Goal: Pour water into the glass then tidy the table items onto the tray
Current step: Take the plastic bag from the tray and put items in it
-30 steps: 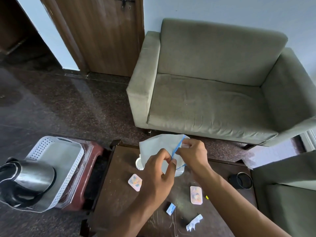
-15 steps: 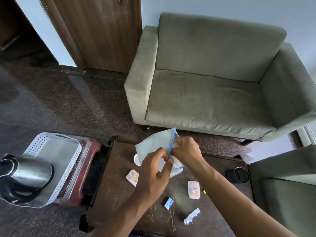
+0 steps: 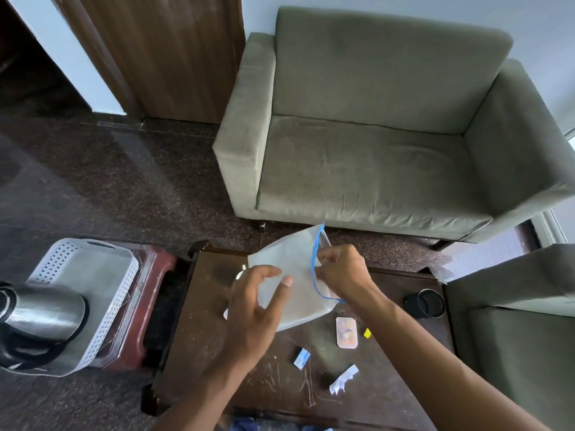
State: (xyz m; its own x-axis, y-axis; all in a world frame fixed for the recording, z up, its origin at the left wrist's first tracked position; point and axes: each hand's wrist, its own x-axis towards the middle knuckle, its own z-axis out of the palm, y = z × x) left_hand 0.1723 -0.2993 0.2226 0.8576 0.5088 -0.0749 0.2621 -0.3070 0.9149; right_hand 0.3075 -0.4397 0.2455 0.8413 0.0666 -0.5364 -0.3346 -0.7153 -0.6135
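Observation:
My right hand pinches the blue-edged mouth of a clear zip bag above the dark wooden table. My left hand is off the bag with its fingers spread, just in front of it. On the table lie a small pink packet, a blue-and-white sachet, a crumpled white wrapper and a tiny yellow bit. A dark glass stands at the table's right side. The white perforated tray sits on a red stool at the left, with a steel kettle on it.
A grey-green sofa stands beyond the table, and another seat is at the right. A wooden door is at the back left. Dark stone floor lies around the table.
My left hand has let go of the bag and opened its fingers. My right hand still holds the bag's blue edge, and the view has shifted slightly.

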